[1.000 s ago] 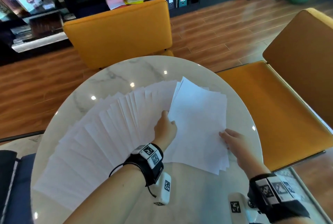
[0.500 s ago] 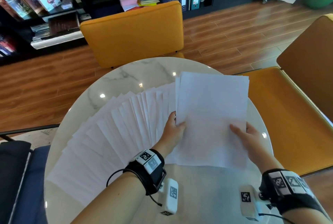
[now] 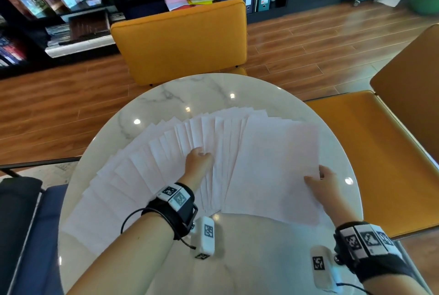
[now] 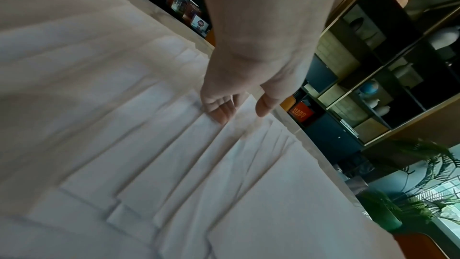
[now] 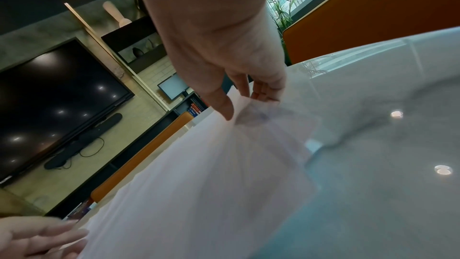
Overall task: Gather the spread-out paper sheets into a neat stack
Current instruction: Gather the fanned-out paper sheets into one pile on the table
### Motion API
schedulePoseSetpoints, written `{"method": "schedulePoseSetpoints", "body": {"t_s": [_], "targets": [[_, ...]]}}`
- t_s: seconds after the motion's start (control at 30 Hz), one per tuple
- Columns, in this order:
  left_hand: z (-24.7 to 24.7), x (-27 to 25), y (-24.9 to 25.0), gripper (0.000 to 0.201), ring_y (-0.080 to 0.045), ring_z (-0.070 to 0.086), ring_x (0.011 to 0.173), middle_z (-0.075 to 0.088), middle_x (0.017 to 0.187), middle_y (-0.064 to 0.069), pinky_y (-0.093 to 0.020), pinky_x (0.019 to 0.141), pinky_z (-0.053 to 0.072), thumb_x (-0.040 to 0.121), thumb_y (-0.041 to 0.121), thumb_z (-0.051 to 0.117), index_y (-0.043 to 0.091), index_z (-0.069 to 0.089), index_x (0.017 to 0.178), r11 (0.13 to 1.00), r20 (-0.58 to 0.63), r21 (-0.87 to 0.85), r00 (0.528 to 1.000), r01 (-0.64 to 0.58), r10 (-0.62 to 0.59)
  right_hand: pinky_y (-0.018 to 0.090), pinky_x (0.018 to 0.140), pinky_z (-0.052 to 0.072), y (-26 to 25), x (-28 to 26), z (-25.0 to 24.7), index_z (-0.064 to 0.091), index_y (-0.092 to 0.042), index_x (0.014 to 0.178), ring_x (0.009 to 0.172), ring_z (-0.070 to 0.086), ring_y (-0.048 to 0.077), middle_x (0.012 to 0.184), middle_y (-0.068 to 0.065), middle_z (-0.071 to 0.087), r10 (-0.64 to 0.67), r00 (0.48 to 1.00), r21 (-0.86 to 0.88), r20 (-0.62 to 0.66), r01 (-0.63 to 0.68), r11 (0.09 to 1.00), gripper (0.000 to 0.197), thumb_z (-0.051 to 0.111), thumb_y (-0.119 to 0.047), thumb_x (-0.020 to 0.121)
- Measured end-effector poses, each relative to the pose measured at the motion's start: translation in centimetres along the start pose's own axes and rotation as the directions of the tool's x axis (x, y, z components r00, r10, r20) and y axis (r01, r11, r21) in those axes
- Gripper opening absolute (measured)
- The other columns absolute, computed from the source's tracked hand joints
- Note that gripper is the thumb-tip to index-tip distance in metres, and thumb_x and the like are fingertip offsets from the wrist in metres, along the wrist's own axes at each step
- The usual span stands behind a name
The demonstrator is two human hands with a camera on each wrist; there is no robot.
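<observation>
Left hand [image 3: 199, 161] fingers [image 4: 220, 113] lie nearly straight, pressing the fanned sheets [image 3: 152, 166] mid-table. Right hand [image 3: 321, 182] pinches the stack [image 3: 273, 166] at its right edge, thumb on top, lifting it slightly near the right rim of the round, glossy marble table [image 3: 194, 90]. The sheets are thin, white and overlapping.

Marble tbl [image 3: 180, 95] w/ fanned sheets [image 3: 142, 171].

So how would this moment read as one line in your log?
stage: gathering | left hand: fingers on fanned sheets | right hand: pinching gathered stack edge | table: most sheets unstacked
</observation>
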State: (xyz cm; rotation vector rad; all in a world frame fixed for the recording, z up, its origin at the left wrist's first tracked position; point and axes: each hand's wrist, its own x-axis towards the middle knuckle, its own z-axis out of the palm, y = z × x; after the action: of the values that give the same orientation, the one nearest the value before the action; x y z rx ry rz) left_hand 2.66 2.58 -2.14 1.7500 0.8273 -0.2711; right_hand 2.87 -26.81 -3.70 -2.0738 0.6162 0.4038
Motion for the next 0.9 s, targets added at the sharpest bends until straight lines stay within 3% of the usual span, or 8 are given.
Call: {"method": "schedulePoseSetpoints", "body": {"t_s": [0.1, 0.17, 0.23, 0.37, 0.5, 0.63, 0.73, 0.9], "targets": [[1.0, 0.5, 0.3, 0.011, -0.009, 0.044, 0.079, 0.047, 0.095, 0.008, -0.024, 0.067, 0.036, 0.089, 0.014, 0.046, 0.025, 0.05, 0.089, 0.998, 0.04, 0.043, 0.999, 0.034, -0.035, 0.044, 0.092, 0.045, -0.5, 0.5, 0.5, 0.038, -0.004, 0.142, 0.119, 0.051, 0.04, 0.135, 0.024, 0.051, 0.03, 1.0, 0.009, 0.006, -0.03, 1.0, 0.057, 0.054, -0.003, 0.087], [1.5, 0.9, 0.3, 0.025, -0.01, 0.039, 0.07, 0.039, 0.081, 0.007, -0.023, 0.059, 0.031, 0.086, 0.015, 0.047, 0.027, 0.034, 0.069, 0.996, 0.034, 0.071, 0.998, 0.05, -0.052, 0.044, 0.098, 0.042, -0.6, 0.7, 0.8, 0.033, -0.002, 0.143, 0.122, 0.048, 0.04, 0.137, 0.023, 0.048, 0.032, 0.999, -0.017, 0.002, -0.032, 0.999, 0.06, 0.054, 0.0, 0.087], [1.8, 0.8, 0.4, 0.004, -0.017, 0.048, 0.074, 0.05, 0.087, -0.003, -0.025, 0.06, 0.036, 0.08, 0.017, 0.049, 0.014, 0.051, 0.079, 0.994, 0.041, 0.1, 0.998, 0.035, -0.039, 0.041, 0.094, 0.043, -0.7, 0.8, 1.1, 0.036, -0.001, 0.142, 0.118, 0.05, 0.04, 0.131, 0.022, 0.052, 0.036, 0.999, -0.044, 0.002, -0.036, 0.998, 0.058, 0.052, 0.004, 0.086], [2.9, 1.3, 0.3, 0.044, -0.034, 0.057, 0.105, 0.053, 0.119, -0.019, -0.032, 0.071, 0.049, 0.08, 0.024, 0.05, 0.001, 0.053, 0.118, 0.983, 0.015, 0.183, 1.0, 0.021, -0.025, 0.03, 0.068, 0.042, -0.4, 1.6, 2.1, 0.045, -0.001, 0.137, 0.08, 0.051, 0.027, 0.094, 0.012, 0.053, 0.011, 0.999, -0.07, 0.041, -0.008, 0.997, 0.057, 0.047, 0.011, 0.082], [3.7, 0.4, 1.0, 0.061, -0.029, 0.043, 0.128, 0.037, 0.146, -0.012, -0.031, 0.095, 0.039, 0.092, 0.025, 0.048, 0.005, 0.025, 0.145, 0.992, 0.056, 0.122, 0.998, -0.032, 0.026, 0.033, 0.081, 0.046, -0.7, 2.0, 3.0, 0.046, -0.007, 0.138, 0.101, 0.056, 0.036, 0.129, 0.018, 0.046, -0.006, 0.998, -0.076, 0.062, 0.011, 0.997, 0.058, 0.048, 0.008, 0.082], [3.9, 0.4, 0.9, 0.063, -0.024, 0.046, 0.123, 0.044, 0.14, -0.007, -0.03, 0.093, 0.039, 0.09, 0.028, 0.055, 0.005, 0.03, 0.143, 0.999, 0.053, 0.032, 0.998, -0.04, 0.038, 0.033, 0.084, 0.043, -1.1, 2.0, 3.6, 0.047, -0.005, 0.136, 0.102, 0.055, 0.037, 0.131, 0.017, 0.045, -0.034, 0.996, -0.034, 0.083, 0.037, 0.999, 0.055, 0.048, 0.007, 0.082], [3.5, 0.6, 0.4, 0.028, -0.017, 0.056, 0.1, 0.056, 0.113, -0.003, -0.022, 0.08, 0.041, 0.09, 0.018, 0.057, 0.01, 0.052, 0.117, 0.996, 0.086, 0.034, 0.993, -0.087, 0.084, 0.03, 0.083, 0.038, -1.0, 1.9, 3.5, 0.049, -0.003, 0.134, 0.09, 0.049, 0.028, 0.115, 0.016, 0.05, -0.043, 0.993, 0.012, 0.106, 0.042, 0.999, 0.053, 0.05, 0.005, 0.082], [2.5, -0.1, -0.3, 0.04, -0.017, 0.048, 0.121, 0.051, 0.129, 0.001, -0.026, 0.099, 0.037, 0.093, 0.008, 0.053, 0.004, 0.046, 0.132, 0.976, 0.092, 0.03, 0.973, -0.217, 0.213, 0.039, 0.087, 0.043, -1.2, 1.4, 2.7, 0.036, 0.005, 0.139, 0.097, 0.055, 0.036, 0.105, 0.024, 0.058, -0.07, 0.992, 0.128, 0.107, 0.057, 0.99, 0.059, 0.061, -0.011, 0.087]]}}
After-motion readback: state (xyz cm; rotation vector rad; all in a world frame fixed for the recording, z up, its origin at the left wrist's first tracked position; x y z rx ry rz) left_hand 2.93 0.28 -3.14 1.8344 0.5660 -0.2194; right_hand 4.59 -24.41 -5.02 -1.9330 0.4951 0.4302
